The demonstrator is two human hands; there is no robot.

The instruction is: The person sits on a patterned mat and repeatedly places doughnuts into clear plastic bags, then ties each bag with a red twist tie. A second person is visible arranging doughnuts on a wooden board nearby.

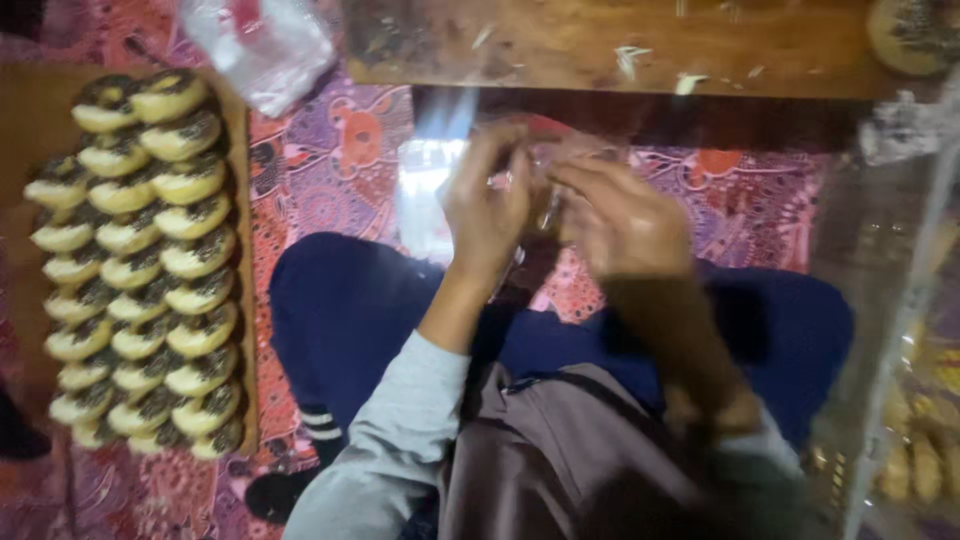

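Observation:
My left hand (pixel 487 205) and my right hand (pixel 620 215) meet in front of me, above my crossed legs in dark blue trousers. Both are closed on a clear plastic bag (pixel 545 160) held between them; the picture is blurred, so what is inside the bag is hard to make out. A brown wooden tray (pixel 30 120) on my left carries several rows of pale round pastries topped with dark sprinkles (pixel 150 260).
A low wooden table edge (pixel 600 50) runs across the top. A crumpled clear plastic bag (pixel 262 45) lies at upper left. A large clear bag with packed pastries (pixel 900 400) stands at right. A patterned red and purple cloth (pixel 330 160) covers the floor.

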